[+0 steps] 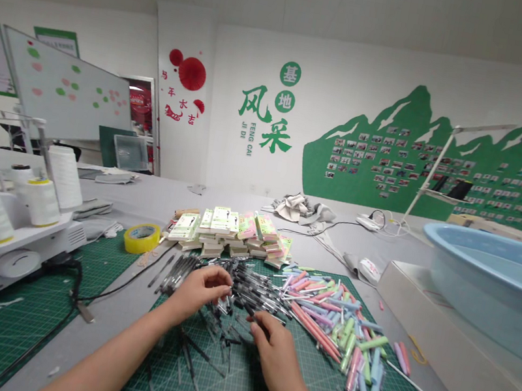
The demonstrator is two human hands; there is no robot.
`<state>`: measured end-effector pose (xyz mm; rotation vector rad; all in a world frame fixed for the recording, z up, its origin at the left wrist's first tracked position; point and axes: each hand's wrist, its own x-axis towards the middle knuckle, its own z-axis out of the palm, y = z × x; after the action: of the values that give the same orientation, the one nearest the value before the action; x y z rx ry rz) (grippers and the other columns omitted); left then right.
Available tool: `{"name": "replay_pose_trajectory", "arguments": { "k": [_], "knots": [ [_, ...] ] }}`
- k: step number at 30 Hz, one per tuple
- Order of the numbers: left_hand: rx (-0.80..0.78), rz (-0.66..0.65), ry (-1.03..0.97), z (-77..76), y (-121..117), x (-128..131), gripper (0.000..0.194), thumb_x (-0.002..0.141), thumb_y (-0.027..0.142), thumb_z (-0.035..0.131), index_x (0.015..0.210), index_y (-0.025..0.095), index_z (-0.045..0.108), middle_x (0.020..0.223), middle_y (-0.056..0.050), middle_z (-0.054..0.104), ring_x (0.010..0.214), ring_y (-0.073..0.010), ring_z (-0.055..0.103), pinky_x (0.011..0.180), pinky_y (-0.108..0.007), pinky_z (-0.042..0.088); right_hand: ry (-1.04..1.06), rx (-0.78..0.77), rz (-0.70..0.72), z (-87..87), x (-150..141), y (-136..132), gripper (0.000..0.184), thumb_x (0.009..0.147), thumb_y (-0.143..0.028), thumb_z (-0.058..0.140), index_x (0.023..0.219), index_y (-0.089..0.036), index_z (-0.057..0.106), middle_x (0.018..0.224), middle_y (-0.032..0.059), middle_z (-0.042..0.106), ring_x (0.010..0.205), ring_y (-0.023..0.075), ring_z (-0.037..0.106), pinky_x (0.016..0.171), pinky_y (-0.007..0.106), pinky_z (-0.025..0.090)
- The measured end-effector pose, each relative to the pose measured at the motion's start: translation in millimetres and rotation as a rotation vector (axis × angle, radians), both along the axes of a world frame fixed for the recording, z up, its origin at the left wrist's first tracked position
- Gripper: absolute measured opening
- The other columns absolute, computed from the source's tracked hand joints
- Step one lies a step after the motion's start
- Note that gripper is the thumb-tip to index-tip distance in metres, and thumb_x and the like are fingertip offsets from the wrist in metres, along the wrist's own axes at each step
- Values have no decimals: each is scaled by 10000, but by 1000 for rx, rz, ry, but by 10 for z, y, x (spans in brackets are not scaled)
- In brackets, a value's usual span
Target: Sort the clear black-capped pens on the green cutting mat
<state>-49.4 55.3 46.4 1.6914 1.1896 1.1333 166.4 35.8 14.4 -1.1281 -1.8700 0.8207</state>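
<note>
Clear-and-black pens (pixel 259 288) lie in a heap on the green cutting mat (pixel 290 385). Over the heap's near left side is my left hand (pixel 201 288), thumb and fingers curled together; whatever is between them cannot be made out. My right hand (pixel 273 349) is at the near right edge of the heap, its thumb and forefinger closed round what looks like the dark end of a pen (pixel 251 314). Several loose thin black pen parts (pixel 191 369) are scattered on the mat below my left hand.
Pastel pens and caps (pixel 345 321) spread out on the right. Small boxes (pixel 221 225) are stacked behind the pens. Yellow tape (pixel 142 238) and a sewing machine (pixel 29 251) with thread cones stand left. A blue basin (pixel 498 292) rests on a white box (pixel 453 358) at right.
</note>
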Motion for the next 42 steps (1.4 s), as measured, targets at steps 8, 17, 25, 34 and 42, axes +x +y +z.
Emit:
{"name": "replay_pose_trajectory", "arguments": {
  "k": [8,17,25,34,42],
  "knots": [
    [-25,-62,-90,17,-70,139,174,732,285,615,843,151,616,733,-5,592,620,-121,537,553,-229,452,-40,34,-15,-52,3,18,215,836,-244,457,927,-208,648,953,54,677,893,214,594,796,288,401],
    [-57,-64,-87,-33,-102,200,161,711,270,640,819,151,639,701,8,600,597,-113,537,578,-230,427,98,-27,-41,-33,3,14,78,708,-171,577,779,-196,559,672,-24,562,597,140,508,563,232,374],
    [-44,-68,-141,-24,-112,180,140,710,239,647,812,145,648,697,7,600,602,-111,533,592,-233,421,239,-130,71,-28,-12,29,102,761,-288,570,794,-194,593,676,-27,564,609,129,491,575,225,365],
    [-49,-77,-156,-9,-113,170,135,707,229,641,809,141,648,686,7,598,599,-112,529,590,-232,416,296,-261,167,-48,-32,38,210,803,-371,517,807,-175,590,612,-30,544,480,90,404,469,213,293],
    [-52,-66,-139,-19,-127,175,156,709,266,640,806,143,642,679,-1,592,605,-121,526,594,-237,423,292,-335,184,-42,-9,41,235,819,-369,502,739,-168,594,517,-45,505,440,80,337,447,209,232]
  ]
}}
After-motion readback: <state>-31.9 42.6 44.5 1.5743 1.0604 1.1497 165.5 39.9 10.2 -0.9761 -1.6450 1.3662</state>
